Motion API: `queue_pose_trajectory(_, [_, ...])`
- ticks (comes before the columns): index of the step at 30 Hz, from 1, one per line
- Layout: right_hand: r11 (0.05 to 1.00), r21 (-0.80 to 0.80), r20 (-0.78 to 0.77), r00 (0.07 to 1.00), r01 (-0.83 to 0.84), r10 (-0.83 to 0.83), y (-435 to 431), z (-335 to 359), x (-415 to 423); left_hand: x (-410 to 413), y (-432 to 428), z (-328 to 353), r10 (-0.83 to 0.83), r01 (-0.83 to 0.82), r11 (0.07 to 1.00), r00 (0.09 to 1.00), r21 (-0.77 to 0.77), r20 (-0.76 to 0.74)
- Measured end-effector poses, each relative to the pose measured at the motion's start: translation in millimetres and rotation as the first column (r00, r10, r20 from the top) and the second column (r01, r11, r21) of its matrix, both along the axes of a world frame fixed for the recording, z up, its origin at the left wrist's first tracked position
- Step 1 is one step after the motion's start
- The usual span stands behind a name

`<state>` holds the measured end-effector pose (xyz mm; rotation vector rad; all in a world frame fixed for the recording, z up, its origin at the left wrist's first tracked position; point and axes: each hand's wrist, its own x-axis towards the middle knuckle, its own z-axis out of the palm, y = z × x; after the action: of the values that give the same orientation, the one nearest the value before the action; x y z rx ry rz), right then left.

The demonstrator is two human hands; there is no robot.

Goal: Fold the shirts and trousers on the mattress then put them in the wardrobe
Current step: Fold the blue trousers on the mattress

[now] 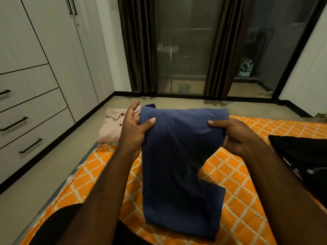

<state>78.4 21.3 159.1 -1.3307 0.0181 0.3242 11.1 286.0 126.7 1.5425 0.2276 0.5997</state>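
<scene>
Both of my hands hold up a dark blue garment (178,156) over the orange patterned mattress (246,183). My left hand (134,129) grips its upper left edge with the thumb on the front. My right hand (235,135) grips the upper right edge. The blue cloth hangs down and its lower end lies on the mattress. A folded pink shirt (111,128) with dark buttons lies at the mattress's far left corner, partly behind my left hand. A black garment (300,156) lies on the mattress at the right.
The white wardrobe (53,68) with closed doors and black-handled drawers lines the left wall. A strip of beige floor (58,156) runs between it and the mattress. Dark curtains (138,50) and glass doors stand ahead.
</scene>
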Motion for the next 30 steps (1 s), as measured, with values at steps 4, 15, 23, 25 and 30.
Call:
queue_pose_trajectory(4, [0.996,-0.073,0.044,0.998,-0.051,0.054,4,0,2,-8,-2,10,0.067,-0.078,0.980,0.995,0.184,0.068])
queue_pose_trajectory(15, [0.966,-0.243,0.268,0.951,-0.087,0.154,-4,19,-11,-26,-10,27,-0.048,-0.007,0.909,0.992,0.418,0.120])
queue_pose_trajectory(23, [0.983,-0.167,0.699,0.712,0.072,0.067,-6,35,-18,-29,-7,34,0.032,-0.085,0.952,0.984,0.295,0.178])
queue_pose_trajectory(25, [0.964,-0.209,0.784,0.617,0.167,0.063,-8,40,-22,-28,-11,41,0.059,-0.131,0.924,0.977,0.360,0.205])
queue_pose_trajectory(30, [0.906,-0.215,0.842,0.539,0.365,-0.017,-4,58,-25,-18,-15,76,0.148,-0.307,0.731,0.943,0.609,0.298])
